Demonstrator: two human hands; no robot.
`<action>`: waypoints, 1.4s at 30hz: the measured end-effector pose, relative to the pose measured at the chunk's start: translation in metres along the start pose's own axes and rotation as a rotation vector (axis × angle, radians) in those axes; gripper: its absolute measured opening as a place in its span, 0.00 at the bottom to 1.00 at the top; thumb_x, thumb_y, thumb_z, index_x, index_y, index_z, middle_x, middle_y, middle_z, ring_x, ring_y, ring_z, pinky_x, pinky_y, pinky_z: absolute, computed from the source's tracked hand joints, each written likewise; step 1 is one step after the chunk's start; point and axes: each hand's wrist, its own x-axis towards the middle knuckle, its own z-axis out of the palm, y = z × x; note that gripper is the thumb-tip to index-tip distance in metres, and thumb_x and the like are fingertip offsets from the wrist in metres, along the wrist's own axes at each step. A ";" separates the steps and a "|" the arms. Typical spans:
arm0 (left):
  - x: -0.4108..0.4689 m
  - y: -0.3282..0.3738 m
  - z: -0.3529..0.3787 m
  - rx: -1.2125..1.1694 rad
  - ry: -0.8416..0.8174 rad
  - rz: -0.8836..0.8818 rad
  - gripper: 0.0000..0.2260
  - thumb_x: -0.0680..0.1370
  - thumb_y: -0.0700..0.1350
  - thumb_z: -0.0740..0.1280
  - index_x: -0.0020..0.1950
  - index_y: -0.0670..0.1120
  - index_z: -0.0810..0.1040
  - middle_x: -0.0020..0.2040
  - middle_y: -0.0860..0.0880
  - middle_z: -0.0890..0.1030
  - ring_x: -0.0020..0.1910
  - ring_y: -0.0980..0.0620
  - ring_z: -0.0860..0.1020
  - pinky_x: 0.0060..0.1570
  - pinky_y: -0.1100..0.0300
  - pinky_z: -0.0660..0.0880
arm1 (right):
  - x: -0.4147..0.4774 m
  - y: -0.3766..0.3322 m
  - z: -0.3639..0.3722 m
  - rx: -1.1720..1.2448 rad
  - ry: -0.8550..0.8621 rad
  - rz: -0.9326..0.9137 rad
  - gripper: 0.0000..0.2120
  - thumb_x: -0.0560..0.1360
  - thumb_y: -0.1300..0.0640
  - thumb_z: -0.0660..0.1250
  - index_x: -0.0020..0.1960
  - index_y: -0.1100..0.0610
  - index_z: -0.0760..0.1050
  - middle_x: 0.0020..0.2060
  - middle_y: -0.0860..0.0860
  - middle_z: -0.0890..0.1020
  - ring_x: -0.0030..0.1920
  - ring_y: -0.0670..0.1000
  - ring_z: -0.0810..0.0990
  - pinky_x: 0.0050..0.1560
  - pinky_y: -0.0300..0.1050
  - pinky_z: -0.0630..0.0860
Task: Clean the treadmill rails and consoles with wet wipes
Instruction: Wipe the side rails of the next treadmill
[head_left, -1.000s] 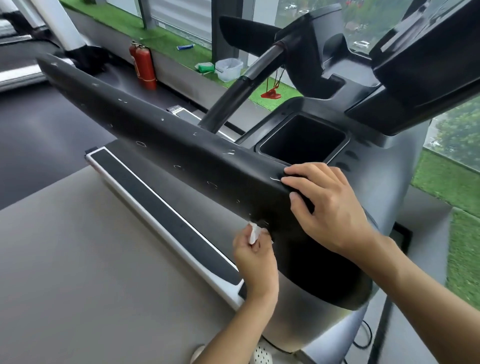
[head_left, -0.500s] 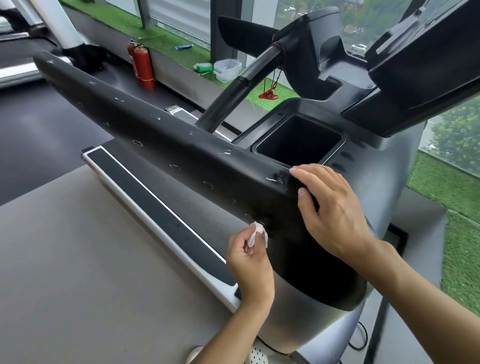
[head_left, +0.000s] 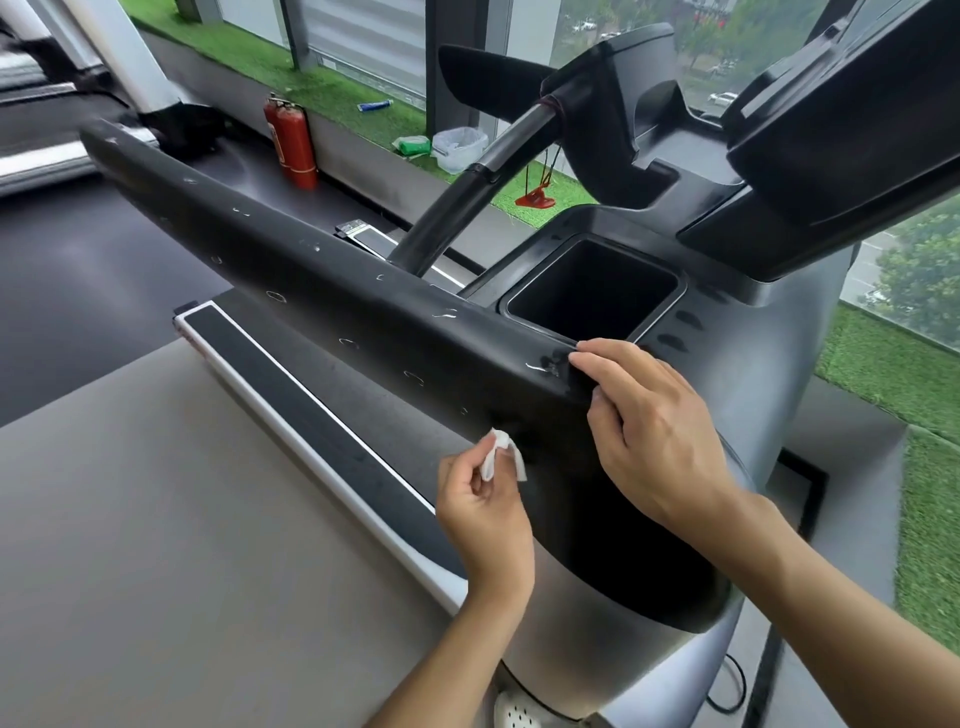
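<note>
Green turf (head_left: 332, 88) runs along the window ledge behind a grey treadmill deck (head_left: 130, 519), and across the view slants the long black rail (head_left: 291, 260), dotted with pale smears, with the console (head_left: 857, 130) rising at upper right above a square storage pocket (head_left: 592, 296). The right hand (head_left: 654, 431) rests on the rail beside that pocket, fingers laid loosely over the top edge and thumb on the side face, gripping nothing. The left hand (head_left: 485, 514) pinches a small bunched wet wipe (head_left: 501, 454) at the rail's lower side face; it may be just off the surface, though the angle makes that hard to judge. To wipe well, I would unfold the wipe for more contact, press it flat, and draw long strokes along the rail over each smear.
</note>
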 end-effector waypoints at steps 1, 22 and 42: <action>0.000 0.001 0.000 0.001 -0.006 0.001 0.10 0.76 0.36 0.72 0.50 0.52 0.82 0.46 0.44 0.80 0.44 0.58 0.81 0.43 0.69 0.77 | 0.000 0.000 0.000 0.007 0.004 0.005 0.19 0.79 0.58 0.52 0.61 0.60 0.78 0.58 0.54 0.81 0.57 0.55 0.80 0.60 0.48 0.76; 0.016 0.022 0.007 0.138 -0.088 0.326 0.08 0.76 0.34 0.72 0.53 0.42 0.83 0.46 0.49 0.76 0.45 0.55 0.79 0.45 0.70 0.75 | -0.001 -0.002 0.000 -0.002 0.000 0.038 0.20 0.78 0.57 0.51 0.61 0.59 0.78 0.59 0.54 0.81 0.58 0.56 0.80 0.60 0.51 0.77; 0.073 0.084 0.014 0.823 -0.552 0.885 0.07 0.74 0.31 0.73 0.50 0.40 0.83 0.47 0.48 0.79 0.43 0.51 0.76 0.41 0.66 0.72 | 0.000 -0.001 0.001 -0.009 -0.017 0.076 0.20 0.78 0.56 0.52 0.66 0.58 0.73 0.58 0.52 0.81 0.57 0.53 0.80 0.61 0.46 0.73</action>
